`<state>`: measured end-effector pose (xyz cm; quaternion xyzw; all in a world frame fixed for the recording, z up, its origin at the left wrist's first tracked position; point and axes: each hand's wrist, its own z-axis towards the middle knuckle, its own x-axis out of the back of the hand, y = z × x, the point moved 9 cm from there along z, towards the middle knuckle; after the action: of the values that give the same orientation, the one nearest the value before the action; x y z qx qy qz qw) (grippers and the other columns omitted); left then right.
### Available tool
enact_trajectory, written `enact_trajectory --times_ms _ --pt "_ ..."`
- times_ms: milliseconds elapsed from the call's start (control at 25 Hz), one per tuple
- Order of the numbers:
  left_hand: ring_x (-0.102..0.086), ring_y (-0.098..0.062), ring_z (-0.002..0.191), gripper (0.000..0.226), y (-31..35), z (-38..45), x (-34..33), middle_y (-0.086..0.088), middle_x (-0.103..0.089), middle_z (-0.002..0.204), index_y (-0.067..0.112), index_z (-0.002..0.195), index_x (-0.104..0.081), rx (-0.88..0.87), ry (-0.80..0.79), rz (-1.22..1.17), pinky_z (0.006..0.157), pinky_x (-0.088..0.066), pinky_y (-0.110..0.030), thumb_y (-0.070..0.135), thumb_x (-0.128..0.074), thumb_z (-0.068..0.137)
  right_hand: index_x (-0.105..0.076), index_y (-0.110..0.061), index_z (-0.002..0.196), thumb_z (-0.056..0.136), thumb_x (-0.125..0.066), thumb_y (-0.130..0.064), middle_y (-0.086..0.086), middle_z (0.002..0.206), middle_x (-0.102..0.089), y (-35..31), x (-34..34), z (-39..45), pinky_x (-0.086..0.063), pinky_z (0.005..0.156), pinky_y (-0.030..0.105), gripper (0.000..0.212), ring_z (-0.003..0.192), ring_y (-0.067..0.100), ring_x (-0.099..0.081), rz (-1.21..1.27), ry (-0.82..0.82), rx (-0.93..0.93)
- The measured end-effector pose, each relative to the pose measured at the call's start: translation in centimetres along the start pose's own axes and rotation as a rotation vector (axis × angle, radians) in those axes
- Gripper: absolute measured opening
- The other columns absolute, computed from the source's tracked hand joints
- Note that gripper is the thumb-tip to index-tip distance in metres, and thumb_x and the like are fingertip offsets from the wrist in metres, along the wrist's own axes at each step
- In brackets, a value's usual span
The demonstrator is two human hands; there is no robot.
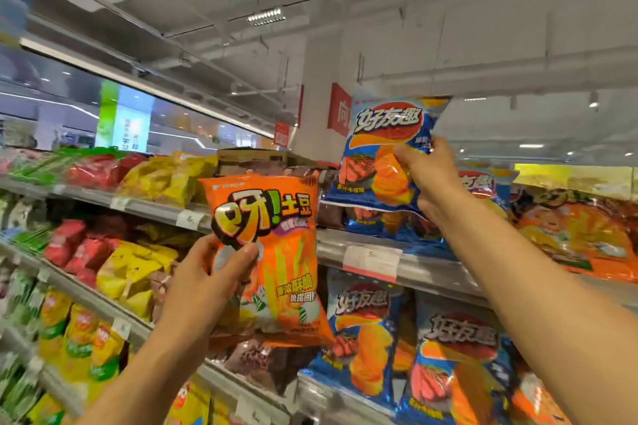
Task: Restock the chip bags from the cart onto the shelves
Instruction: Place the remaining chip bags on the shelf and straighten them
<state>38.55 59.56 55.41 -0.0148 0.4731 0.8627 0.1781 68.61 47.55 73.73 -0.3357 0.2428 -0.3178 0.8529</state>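
At top-shelf height, the right hand (431,179) pinches a glossy blue foil chip bag (383,152) by its lower right edge; bag upright, long axis vertical, held above and in front of the matching blue bags on the grey metal top shelf (373,248). Lower left, the left hand (210,279) grips an upright orange foil chip bag (276,259). Right hand is nearer the shelf slot

- Left hand (207,286): fingers hidden behind the orange bag (276,259); only the thumb shows.
- Right hand (431,179) covers the blue bag (383,155) at its 4 o'clock corner.
- Shelf bags (103,252) at 9 o'clock: blurred, print unreadable.
- Price tag (373,260): figures too small.
- Both forearms cut off at 6 o'clock.
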Motion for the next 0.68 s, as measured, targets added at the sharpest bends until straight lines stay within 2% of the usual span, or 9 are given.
enact_trajectory --times_ms 80,120,200,320,400,440,520,600,680 --pt "-0.073 -0.008 0.095 0.039 -1.3 2.3 0.1 0.010 -0.076 0.109 0.033 0.114 -0.068 -0.001 -0.033 -0.034 0.081 -0.057 -0.039 0.048 -0.074 0.079 -0.056 -0.016 0.111 0.087 -0.069 -0.005 0.009 0.111 -0.070 1.9 -1.1 1.2 -0.059 0.085 0.044 0.030 0.098 0.026 -0.069 -0.097 0.038 -0.006" --pt "-0.073 -0.008 0.094 0.039 -1.9 3.4 0.1 0.010 -0.076 0.108 0.034 0.113 -0.068 0.002 -0.059 -0.050 0.079 -0.057 -0.037 0.049 -0.074 0.078 -0.057 -0.015 0.107 0.088 -0.068 -0.005 0.009 0.107 -0.069 2.8 -1.5 1.7 -0.059 0.081 0.043 0.024 0.096 0.027 -0.068 -0.136 0.050 -0.018" --pt "-0.074 -0.015 0.097 0.039 -3.3 5.7 0.5 0.008 -0.076 0.106 0.038 0.108 -0.069 0.020 -0.113 -0.054 0.082 -0.058 -0.043 0.054 -0.075 0.073 -0.059 -0.007 0.108 0.091 -0.064 -0.004 0.014 0.099 -0.066 4.9 -2.2 2.3 -0.051 0.064 0.036 0.018 0.087 0.028 -0.062 -0.200 0.055 -0.064" --pt "-0.074 -0.020 0.099 0.037 -5.8 8.5 0.6 0.007 -0.076 0.109 0.048 0.105 -0.067 0.077 -0.224 -0.070 0.086 -0.058 -0.053 0.060 -0.077 0.072 -0.056 -0.006 0.109 0.093 -0.060 0.001 0.017 0.088 -0.063 7.7 -2.3 2.0 -0.046 0.056 0.029 0.018 0.071 0.027 -0.059 -0.272 0.073 -0.181" --pt "-0.076 -0.020 0.095 0.032 -7.0 9.8 0.4 0.007 -0.077 0.107 0.050 0.103 -0.068 0.110 -0.300 -0.127 0.082 -0.060 -0.051 0.057 -0.077 0.072 -0.055 -0.007 0.093 0.095 -0.052 0.006 0.011 0.071 -0.054 9.4 -2.5 1.3 -0.041 0.053 0.025 0.013 0.056 0.019 -0.051 -0.308 0.046 -0.262" --pt "-0.077 -0.017 0.091 0.030 -7.4 10.2 0.2 0.008 -0.077 0.105 0.051 0.100 -0.069 0.117 -0.328 -0.157 0.078 -0.061 -0.047 0.055 -0.077 0.071 -0.055 -0.008 0.091 0.097 -0.051 0.005 0.010 0.072 -0.054 9.9 -2.1 1.1 -0.040 0.053 0.025 0.015 0.057 0.018 -0.050 -0.344 0.077 -0.282" --pt "-0.076 -0.010 0.086 0.030 -8.1 10.8 -0.4 0.013 -0.078 0.100 0.052 0.097 -0.069 0.114 -0.363 -0.179 0.074 -0.060 -0.038 0.054 -0.076 0.068 -0.056 -0.009 0.095 0.100 -0.052 0.000 0.010 0.081 -0.058 9.9 -1.0 0.9 -0.045 0.055 0.028 0.011 0.066 0.018 -0.053 -0.401 0.150 -0.302" --pt "-0.075 -0.006 0.086 0.033 -8.7 11.0 -1.3 0.015 -0.078 0.098 0.054 0.098 -0.069 0.121 -0.406 -0.190 0.077 -0.057 -0.037 0.055 -0.075 0.065 -0.054 -0.012 0.099 0.102 -0.053 -0.006 0.006 0.080 -0.056 10.1 -1.1 0.9 -0.046 0.046 0.025 0.007 0.066 0.018 -0.051 -0.435 0.131 -0.353" --pt "-0.075 -0.004 0.085 0.034 -9.0 10.8 -2.1 0.016 -0.078 0.097 0.056 0.098 -0.069 0.139 -0.453 -0.219 0.077 -0.056 -0.035 0.052 -0.075 0.065 -0.051 -0.013 0.116 0.101 -0.055 -0.010 0.006 0.085 -0.059 10.4 -1.3 0.9 -0.048 0.051 0.029 0.016 0.071 0.020 -0.055 -0.475 0.109 -0.395"
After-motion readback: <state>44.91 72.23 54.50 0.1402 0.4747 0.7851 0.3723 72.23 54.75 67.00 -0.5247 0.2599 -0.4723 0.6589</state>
